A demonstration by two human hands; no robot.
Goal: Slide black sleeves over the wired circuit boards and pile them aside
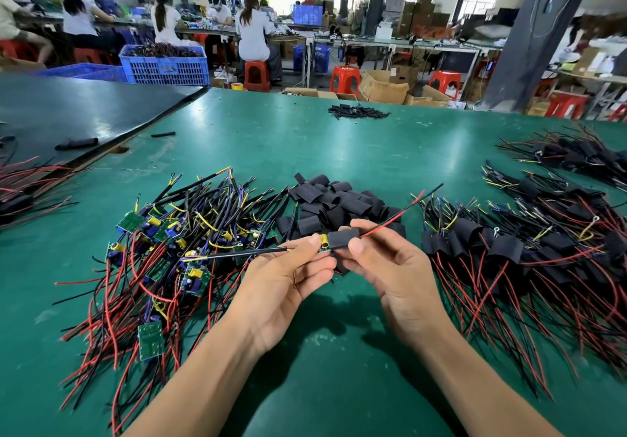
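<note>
The left hand (288, 277) pinches a small green wired circuit board (323, 246); the right hand (380, 260) grips a flat black rubbery sleeve (342, 238) half over it, between both thumbs. The yellow capacitor (324, 239) at the left fingertips could snag the sleeve's mouth.

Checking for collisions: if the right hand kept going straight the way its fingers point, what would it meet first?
Probably the left hand, just ahead, pinching the end of the circuit board that sticks out of the sleeve the right hand holds. Depth is unclear.

Matt black sleeves (334, 206); smooth green table (305, 138).
</note>
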